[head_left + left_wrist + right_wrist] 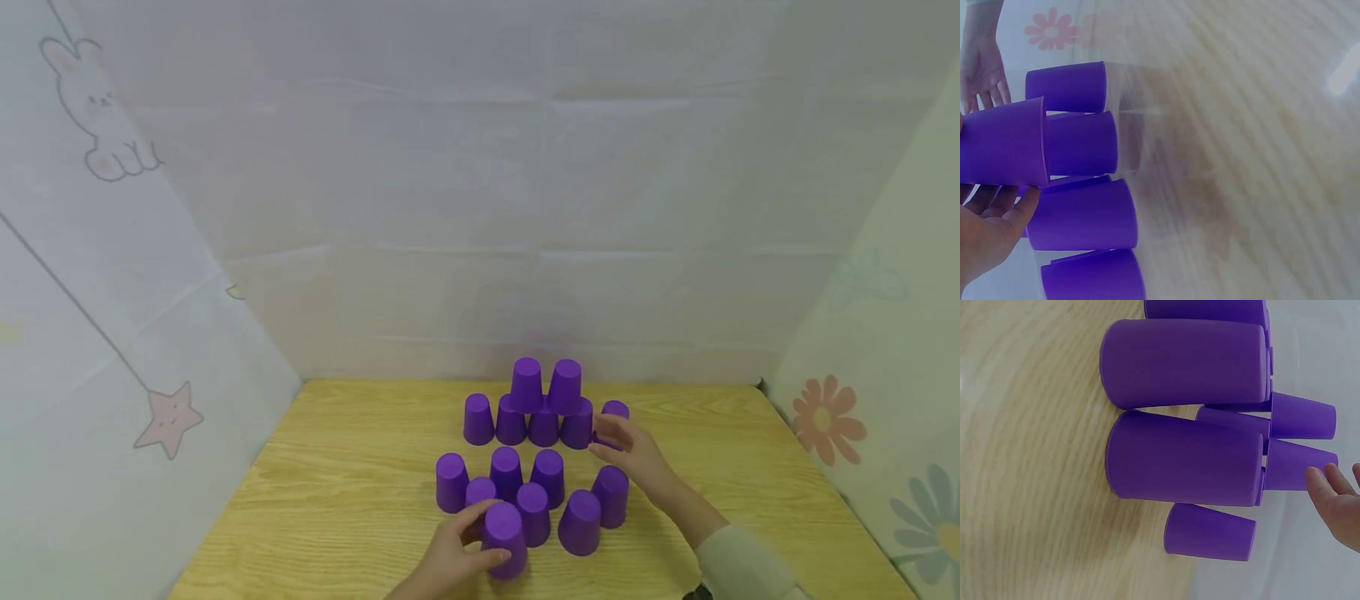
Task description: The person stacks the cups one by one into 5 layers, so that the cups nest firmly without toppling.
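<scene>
Near the front of the table my left hand [453,552] grips an upside-down purple cup [504,542], thumb on the near side and fingers on the far side. In the left wrist view this held cup [1000,142] overlaps other cups behind it. My right hand [636,457] is at the right end of the back row, with relaxed fingers and nothing between them. It partly hides the end cup [617,410]. In the right wrist view its fingertips overlap the narrow end of an upper cup [1297,465]. Two cups, the left one [527,385] and the right one [566,387], stand on the back row.
Several more upside-down purple cups stand in front of that row, among them a left one [452,483], a middle one [533,515] and a right one [580,523]. Behind the wooden table [337,467] hangs a pale sheet [420,300], with patterned sheets at both sides.
</scene>
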